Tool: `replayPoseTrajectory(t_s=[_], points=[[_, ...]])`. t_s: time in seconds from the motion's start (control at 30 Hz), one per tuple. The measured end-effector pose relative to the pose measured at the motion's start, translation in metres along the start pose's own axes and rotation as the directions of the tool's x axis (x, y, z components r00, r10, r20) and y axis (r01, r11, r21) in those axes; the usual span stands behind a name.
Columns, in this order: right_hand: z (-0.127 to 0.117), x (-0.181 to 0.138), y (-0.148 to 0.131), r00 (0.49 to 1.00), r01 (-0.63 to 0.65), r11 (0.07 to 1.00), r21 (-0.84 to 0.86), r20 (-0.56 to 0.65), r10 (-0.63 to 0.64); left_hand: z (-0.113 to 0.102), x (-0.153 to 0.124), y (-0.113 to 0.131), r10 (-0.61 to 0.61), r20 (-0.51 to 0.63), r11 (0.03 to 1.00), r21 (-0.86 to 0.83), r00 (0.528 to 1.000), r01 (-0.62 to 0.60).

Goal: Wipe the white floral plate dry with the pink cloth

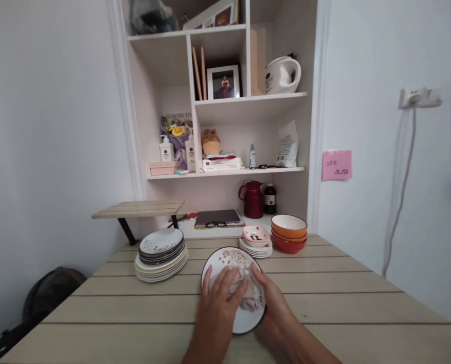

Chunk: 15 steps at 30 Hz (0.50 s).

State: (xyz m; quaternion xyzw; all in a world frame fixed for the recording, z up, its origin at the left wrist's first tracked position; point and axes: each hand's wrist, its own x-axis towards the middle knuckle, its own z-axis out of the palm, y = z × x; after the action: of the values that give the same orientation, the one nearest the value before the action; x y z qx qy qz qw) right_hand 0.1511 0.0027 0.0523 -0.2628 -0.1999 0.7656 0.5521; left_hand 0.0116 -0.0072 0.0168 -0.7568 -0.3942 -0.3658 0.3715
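Note:
A white plate [225, 260] with a dark rim and a floral print lies on the wooden table [343, 288] in front of me. My left hand [218, 298] rests on the plate's near left side, fingers stretched onto a crumpled pale cloth [248, 296] lying on the plate. My right hand [273, 303] grips the plate's right edge, its thumb against the cloth.
A stack of plates [161, 255] stands to the left. Small dishes [256, 240] and stacked orange bowls [289, 232] sit behind. A shelf unit [248, 98] with a red jug [252, 199], bottles and a kettle lines the back wall.

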Motion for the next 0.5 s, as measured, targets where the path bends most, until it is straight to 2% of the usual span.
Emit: replayPoseTrajectory(t_s=[0.13,0.27,0.37,0.5], points=[[0.006,-0.006,0.016,0.996,0.007,0.999,-0.049,0.087,-0.003,-0.005,0.003,-0.012,-0.234,-0.013,0.97,0.069,0.972,0.234],[0.007,-0.007,0.019,0.998,-0.039,0.998,-0.039,0.04,0.041,-0.017,0.007,-0.026,-0.381,-0.008,0.913,0.153,0.924,0.378],[0.002,-0.002,0.009,0.998,-0.065,0.998,0.003,-0.027,0.065,-0.018,0.005,-0.029,-0.384,-0.023,0.91,0.162,0.923,0.382],[-0.008,0.007,-0.007,0.998,-0.039,0.998,0.055,-0.055,0.042,-0.01,0.002,-0.023,-0.282,-0.025,0.951,0.124,0.959,0.283]])
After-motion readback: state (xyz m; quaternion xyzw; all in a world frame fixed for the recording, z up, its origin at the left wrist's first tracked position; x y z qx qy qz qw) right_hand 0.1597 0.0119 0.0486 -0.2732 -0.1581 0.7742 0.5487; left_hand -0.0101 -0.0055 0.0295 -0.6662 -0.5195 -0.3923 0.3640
